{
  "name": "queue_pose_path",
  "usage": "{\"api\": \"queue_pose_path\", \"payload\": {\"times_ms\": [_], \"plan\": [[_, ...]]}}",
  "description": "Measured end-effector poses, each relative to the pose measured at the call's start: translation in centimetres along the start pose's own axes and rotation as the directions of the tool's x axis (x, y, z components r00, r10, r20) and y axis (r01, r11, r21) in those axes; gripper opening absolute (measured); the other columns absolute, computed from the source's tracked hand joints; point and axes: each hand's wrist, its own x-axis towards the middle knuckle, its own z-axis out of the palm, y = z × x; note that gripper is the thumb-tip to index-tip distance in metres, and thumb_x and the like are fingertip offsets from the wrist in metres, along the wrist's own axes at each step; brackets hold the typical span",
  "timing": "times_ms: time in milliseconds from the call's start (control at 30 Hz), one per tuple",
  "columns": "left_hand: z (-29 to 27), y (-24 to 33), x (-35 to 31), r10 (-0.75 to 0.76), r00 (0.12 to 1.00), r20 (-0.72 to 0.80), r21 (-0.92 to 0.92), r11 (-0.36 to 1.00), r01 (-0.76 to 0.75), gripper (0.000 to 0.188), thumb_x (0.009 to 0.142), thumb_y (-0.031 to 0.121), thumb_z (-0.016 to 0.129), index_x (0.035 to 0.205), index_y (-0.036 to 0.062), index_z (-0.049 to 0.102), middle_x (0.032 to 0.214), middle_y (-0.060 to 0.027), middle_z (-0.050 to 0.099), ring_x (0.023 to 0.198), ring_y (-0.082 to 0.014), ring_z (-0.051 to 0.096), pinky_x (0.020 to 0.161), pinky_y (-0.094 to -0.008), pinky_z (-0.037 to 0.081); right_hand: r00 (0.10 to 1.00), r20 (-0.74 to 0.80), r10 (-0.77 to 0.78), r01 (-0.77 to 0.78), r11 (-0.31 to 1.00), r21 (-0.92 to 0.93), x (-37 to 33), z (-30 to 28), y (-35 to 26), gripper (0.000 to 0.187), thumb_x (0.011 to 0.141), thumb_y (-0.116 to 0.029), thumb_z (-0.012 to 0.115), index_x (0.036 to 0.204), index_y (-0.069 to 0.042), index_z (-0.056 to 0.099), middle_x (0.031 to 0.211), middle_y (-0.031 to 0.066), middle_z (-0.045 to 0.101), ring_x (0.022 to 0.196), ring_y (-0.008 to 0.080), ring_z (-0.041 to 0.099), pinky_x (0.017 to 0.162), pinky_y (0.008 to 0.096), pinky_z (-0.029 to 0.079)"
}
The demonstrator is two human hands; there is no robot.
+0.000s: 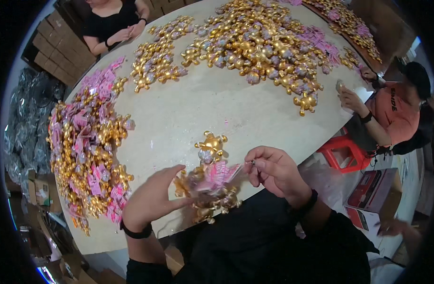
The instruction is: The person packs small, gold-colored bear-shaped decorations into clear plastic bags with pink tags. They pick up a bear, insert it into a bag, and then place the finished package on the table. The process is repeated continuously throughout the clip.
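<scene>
My left hand point(153, 196) is beside a small pile of gold bear-shaped figures, its thumb and fingers spread apart. Close to its fingertips a gold figure point(184, 183) is smeared by motion, and I cannot make out firm contact. Pink printed tags point(219, 175) lie over the pile, partly hiding the figures point(217, 203) beneath. Just beyond them one gold bear figure point(211, 141) with a silvery glitter ball rests on the pale table. To the right of the tags, my right hand point(276, 173) pinches a small metal piece point(253, 162) between thumb and forefinger.
Tagged gold figures form a long heap point(84, 156) on the left. A larger heap point(254, 42) covers the far side. One person point(115, 23) sits across, another point(392, 113) at right by a red stool point(347, 151). An open carton point(375, 194) is at lower right.
</scene>
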Motion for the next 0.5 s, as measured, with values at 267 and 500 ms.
{"api": "queue_pose_path", "payload": {"times_ms": [267,500], "plan": [[-2.5,3.7,18.4,0.276,0.91,-0.311,-0.093,0.944,-0.317,0.027,0.095,0.02,0.065,0.114,-0.0001,0.067,0.101,-0.0148,0.074,0.098,-0.0254,0.072,0.09,-0.038,0.056,0.994,-0.015,0.107,-0.105,0.991,0.082,0.8,-1.1,1.3,0.052,0.107,-0.015,0.056,0.153,0.001,0.039,0.143,0.0116,0.059,0.095,0.0166,0.067,0.076,0.0269,0.053],[0.7,7.0,35.0,0.402,0.868,-0.291,0.489,0.842,-0.226,0.044,0.09,0.023,0.07,0.131,0.0096,0.06,0.132,-0.0166,0.061,0.112,-0.0343,0.065,0.091,-0.0472,0.055,0.989,-0.146,-0.033,0.036,0.999,0.017,-1.1,-3.5,4.5,0.036,0.103,-0.008,0.06,0.138,0.0,0.055,0.124,0.0093,0.068,0.091,0.0147,0.067,0.076,0.027,0.056]]}}
